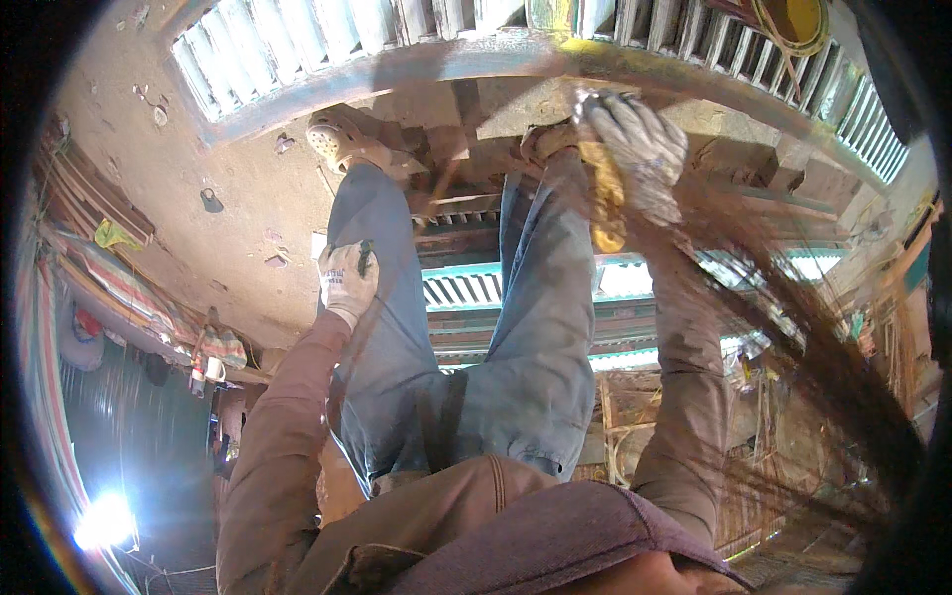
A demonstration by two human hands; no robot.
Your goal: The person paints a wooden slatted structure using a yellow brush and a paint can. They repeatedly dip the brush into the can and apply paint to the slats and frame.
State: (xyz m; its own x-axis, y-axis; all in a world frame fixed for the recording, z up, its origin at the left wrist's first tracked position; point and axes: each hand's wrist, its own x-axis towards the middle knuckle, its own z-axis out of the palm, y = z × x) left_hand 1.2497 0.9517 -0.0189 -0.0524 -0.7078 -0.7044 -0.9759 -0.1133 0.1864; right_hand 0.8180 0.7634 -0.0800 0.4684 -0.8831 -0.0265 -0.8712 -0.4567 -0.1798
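Observation:
My left hand (348, 277), in a whitish work glove, rests on my left leg near the knee; its fingers lie against the trousers and it holds nothing that I can see. My right hand (635, 149), in a grey, stained glove, is out in front beside my right knee. Its fingers bend over a long yellow object (603, 198) whose kind I cannot make out. Just beyond that hand runs the wooden frame (476, 61) of a slatted shutter, worn, with yellow paint patches.
Pale slats (288, 45) fill the shutter frame. A yellow container (796, 22) stands at the far right. Loose brown hair (803, 307) hangs across the right side. Stacked boards (94, 188) lie at the left on the bare floor (223, 238). More slatted panels (461, 290) show between my legs.

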